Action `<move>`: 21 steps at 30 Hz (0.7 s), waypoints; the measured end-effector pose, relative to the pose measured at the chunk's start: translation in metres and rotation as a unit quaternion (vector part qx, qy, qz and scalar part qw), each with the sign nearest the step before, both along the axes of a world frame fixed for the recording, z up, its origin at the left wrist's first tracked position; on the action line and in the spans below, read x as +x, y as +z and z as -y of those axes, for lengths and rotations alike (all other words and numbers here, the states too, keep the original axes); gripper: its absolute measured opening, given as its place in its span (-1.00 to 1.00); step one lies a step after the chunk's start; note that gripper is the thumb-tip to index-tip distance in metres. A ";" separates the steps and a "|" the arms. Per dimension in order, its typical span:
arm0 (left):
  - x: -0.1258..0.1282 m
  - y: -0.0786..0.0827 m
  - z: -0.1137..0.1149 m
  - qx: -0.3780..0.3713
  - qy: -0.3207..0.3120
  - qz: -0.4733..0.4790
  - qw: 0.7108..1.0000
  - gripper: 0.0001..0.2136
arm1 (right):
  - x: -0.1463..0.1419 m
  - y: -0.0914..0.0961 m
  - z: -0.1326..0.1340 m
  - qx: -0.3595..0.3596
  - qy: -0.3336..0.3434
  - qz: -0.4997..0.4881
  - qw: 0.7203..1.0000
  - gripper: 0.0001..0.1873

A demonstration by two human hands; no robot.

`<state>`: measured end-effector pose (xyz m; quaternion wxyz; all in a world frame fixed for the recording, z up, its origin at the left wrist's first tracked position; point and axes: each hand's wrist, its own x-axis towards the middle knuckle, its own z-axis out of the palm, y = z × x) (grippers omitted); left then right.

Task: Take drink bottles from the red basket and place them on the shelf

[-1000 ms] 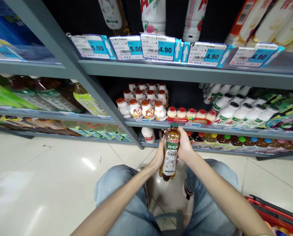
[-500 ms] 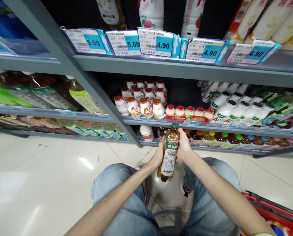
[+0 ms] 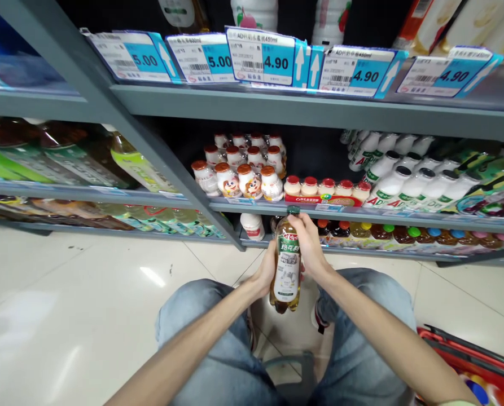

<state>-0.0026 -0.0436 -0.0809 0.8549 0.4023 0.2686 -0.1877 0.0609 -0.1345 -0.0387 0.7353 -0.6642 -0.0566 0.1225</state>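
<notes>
Between my knees I hold a drink bottle point(image 3: 287, 270) of amber liquid, its green cap up and its white and green label turned toward me. My left hand point(image 3: 267, 269) is wrapped round its left side, with the fingers mostly hidden behind it. On the upper right side, just below the cap, my right hand point(image 3: 310, 243) grips the bottle. Behind the bottle's top, small bottles with coloured caps point(image 3: 389, 232) stand on the lowest shelf, beside a white tub point(image 3: 252, 226).
A shelf rack point(image 3: 319, 110) spans the view, with price tags point(image 3: 268, 56) along its upper edge. Its middle level holds orange-capped bottles point(image 3: 250, 181), a red pack of small bottles point(image 3: 323, 200) and white bottles point(image 3: 393, 186). A red basket point(image 3: 480, 361) with goods stands on the floor at right.
My right hand has shifted slightly left and up to the bottle's neck by the cap. The bottle stands a little more upright. The view has moved slightly.
</notes>
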 end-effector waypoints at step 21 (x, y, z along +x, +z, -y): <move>-0.008 0.000 0.001 -0.167 -0.170 0.171 0.956 -0.12 | 0.011 0.038 0.015 0.228 0.066 -0.240 0.941 -0.68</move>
